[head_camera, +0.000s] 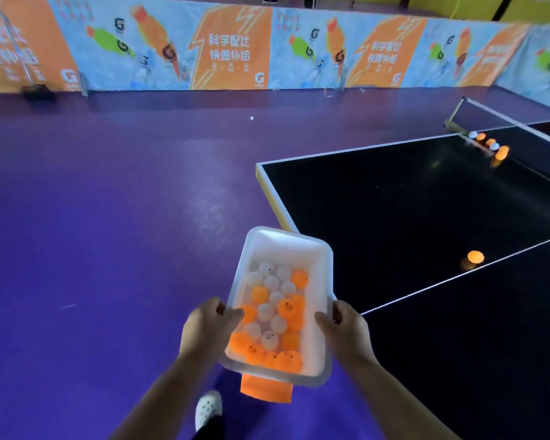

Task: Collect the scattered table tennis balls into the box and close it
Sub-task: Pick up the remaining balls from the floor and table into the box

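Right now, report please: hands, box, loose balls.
Held by left hand and right hand: box, open, part full. Loose: orange ball, cluster on table; white ball on floor. No obstacle seen.

Readable text is all on the court barrier (299,14), 11 to 1 o'clock.
- Orange lightning panel (229,49) at 12: white Chinese "科学配比 / 快速补给", with a white G logo (259,78) below it.
- Second orange panel (383,55) toward 1: same wording, blurrier, G at its foot.
- More G marks on the blue sections and the printed bottles (121,42) at 11.
- Far-left panel text is too blurred to read.
- Dark marks on the balls (269,336) in the box (286,246) at 6 are too small to read.
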